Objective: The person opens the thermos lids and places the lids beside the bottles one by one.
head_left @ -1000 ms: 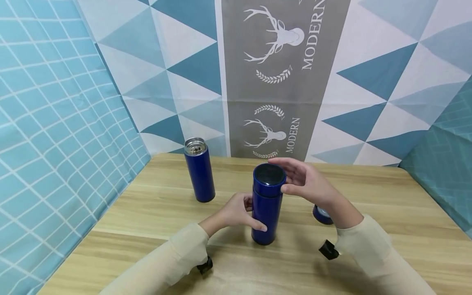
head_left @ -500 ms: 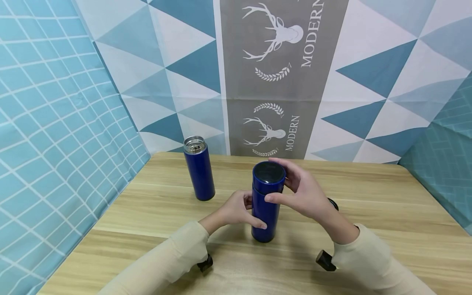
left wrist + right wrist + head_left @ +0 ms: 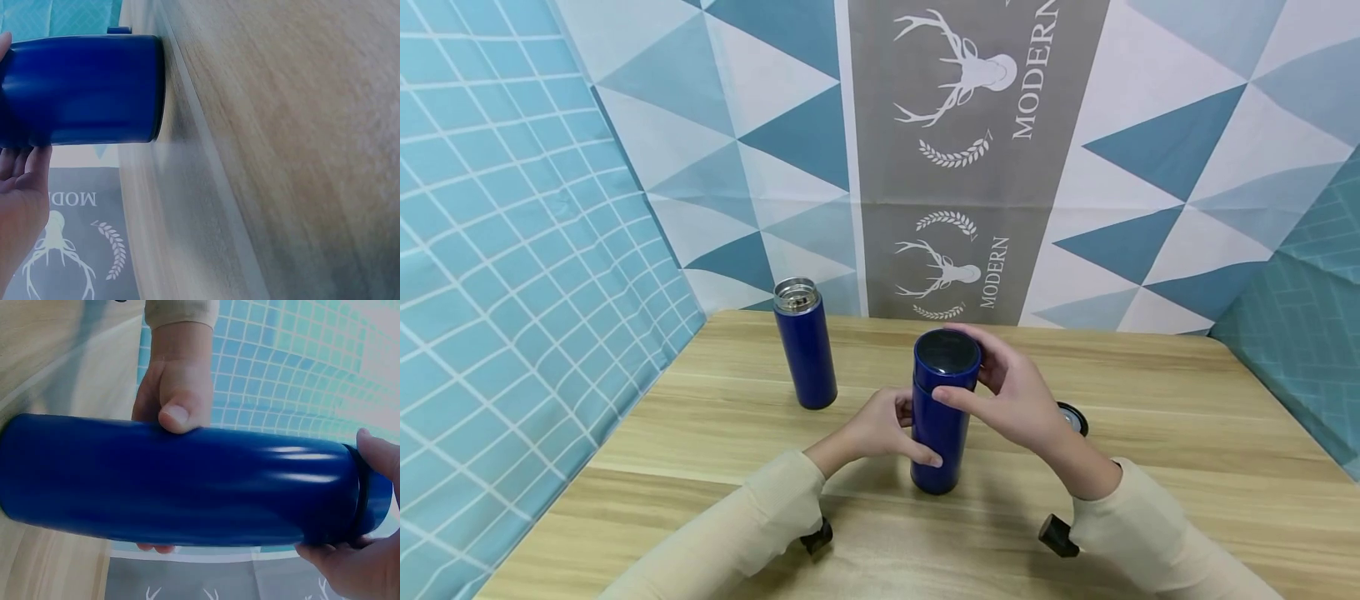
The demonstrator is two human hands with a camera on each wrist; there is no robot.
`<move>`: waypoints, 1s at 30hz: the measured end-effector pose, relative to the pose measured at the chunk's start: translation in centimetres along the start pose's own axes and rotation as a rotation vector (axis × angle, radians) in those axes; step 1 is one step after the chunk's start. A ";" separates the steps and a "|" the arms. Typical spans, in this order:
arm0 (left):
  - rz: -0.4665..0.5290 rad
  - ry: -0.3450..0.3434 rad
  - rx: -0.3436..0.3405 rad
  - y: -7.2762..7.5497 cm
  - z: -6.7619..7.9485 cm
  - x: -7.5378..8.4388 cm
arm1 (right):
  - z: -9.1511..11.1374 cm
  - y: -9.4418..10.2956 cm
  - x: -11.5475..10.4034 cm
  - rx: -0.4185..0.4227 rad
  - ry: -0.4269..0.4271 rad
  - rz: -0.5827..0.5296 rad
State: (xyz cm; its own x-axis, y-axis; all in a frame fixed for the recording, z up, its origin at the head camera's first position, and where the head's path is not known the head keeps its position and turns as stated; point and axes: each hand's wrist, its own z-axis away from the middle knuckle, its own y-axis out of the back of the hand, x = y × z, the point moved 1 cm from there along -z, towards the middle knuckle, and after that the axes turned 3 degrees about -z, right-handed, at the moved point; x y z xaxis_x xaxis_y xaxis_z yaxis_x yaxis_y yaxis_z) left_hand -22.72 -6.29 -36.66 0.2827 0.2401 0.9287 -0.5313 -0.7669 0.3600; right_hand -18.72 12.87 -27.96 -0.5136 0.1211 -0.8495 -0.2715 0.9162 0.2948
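A dark blue thermos point(image 3: 937, 433) stands upright on the table, its lid point(image 3: 947, 353) seated with a black glossy top. My left hand point(image 3: 882, 427) grips the body from the left, the thumb across its near side. My right hand point(image 3: 1017, 392) holds the upper end, with the fingers behind the lid and the thumb in front near the seam. In the right wrist view, the thumb and fingers of the right hand point(image 3: 365, 565) lie around the lid end, while the left hand point(image 3: 181, 394) wraps the middle. The left wrist view shows the thermos base point(image 3: 134, 90).
A second blue thermos point(image 3: 808, 354) stands uncapped at the back left, its steel mouth showing. Partly hidden behind my right forearm lies a round lid point(image 3: 1075, 418) with a dark rim. The wooden table point(image 3: 730, 417) meets patterned cloth at the back and left.
My right hand has moved left and closed in on the lid, its thumb coming round to the front. My left hand and both thermoses stay in place.
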 end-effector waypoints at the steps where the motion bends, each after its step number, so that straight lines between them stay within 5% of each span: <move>1: -0.001 0.000 -0.001 0.0 0.0 0.0 | -0.1 0.1 0.0 -0.015 -0.001 -0.006; 30: -0.014 0.007 -0.001 0.1 0.1 -0.1 | -2.0 2.4 1.7 -0.306 0.156 -0.068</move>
State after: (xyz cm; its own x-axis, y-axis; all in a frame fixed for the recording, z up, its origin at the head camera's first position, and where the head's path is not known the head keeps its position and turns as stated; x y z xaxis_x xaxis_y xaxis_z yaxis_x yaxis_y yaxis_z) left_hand -22.76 -6.41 -36.73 0.2846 0.2553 0.9240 -0.5284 -0.7625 0.3735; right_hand -21.87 14.49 -27.87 -0.5972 -0.0178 -0.8019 -0.5290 0.7603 0.3770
